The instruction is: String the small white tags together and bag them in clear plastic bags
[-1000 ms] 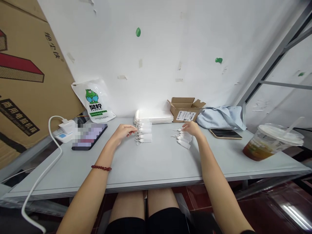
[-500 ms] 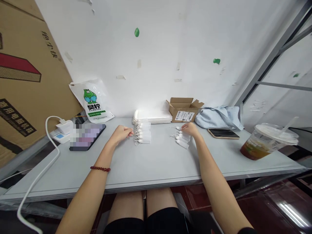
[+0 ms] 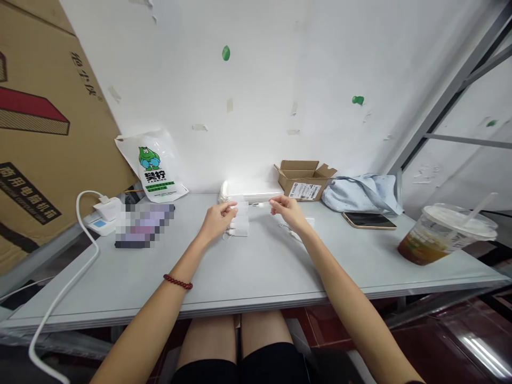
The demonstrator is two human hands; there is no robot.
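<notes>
My right hand (image 3: 288,210) pinches a small translucent white tag (image 3: 263,205) above the table, its string loop pointing left. My left hand (image 3: 218,220) is closed, thumb against fingers, over the left side of a row of similar tags (image 3: 241,226); whether anything sits between its fingertips is hidden. That row lies in the middle of the table, loops on the left. Below my right hand, a second loose group of tags (image 3: 309,222) is partly covered by my wrist.
Behind the row lies a stack of white flat packs (image 3: 254,191), beside an open small carton (image 3: 304,184). A pale blue cloth bag (image 3: 360,193), a phone (image 3: 370,220) and a drink cup (image 3: 432,237) stand right. A tablet-like device (image 3: 144,226) and white cable (image 3: 86,266) lie left.
My right hand has lifted a tag from the right-hand group and brought it left. My left hand has moved right, over the row of tags.
</notes>
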